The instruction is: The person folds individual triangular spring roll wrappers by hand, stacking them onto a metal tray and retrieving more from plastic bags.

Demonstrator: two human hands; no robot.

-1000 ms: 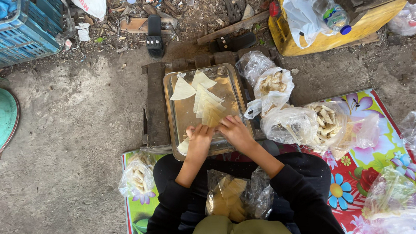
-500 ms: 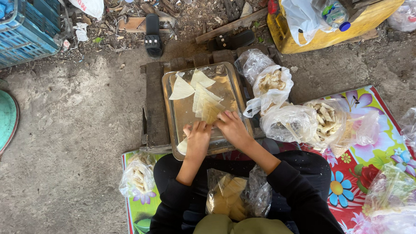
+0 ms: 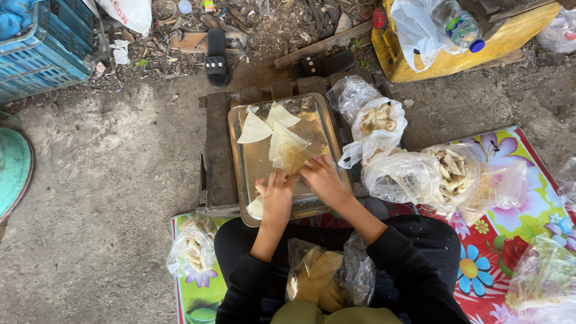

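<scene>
A rectangular metal tray [image 3: 250, 170] sits on a low dark wooden pallet [image 3: 216, 152] on the concrete ground. On the tray lie about four pale folded pastry triangles [image 3: 255, 128]. At its near end, the left hand [image 3: 278, 198] and right hand [image 3: 324, 180] press another wrapper, fingers curled; exact grip unclear.

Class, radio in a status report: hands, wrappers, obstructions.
Both hands, left hand and right hand, pressing on a wrapper in metal tray. Folded triangles beyond. Nothing blocking.
</scene>
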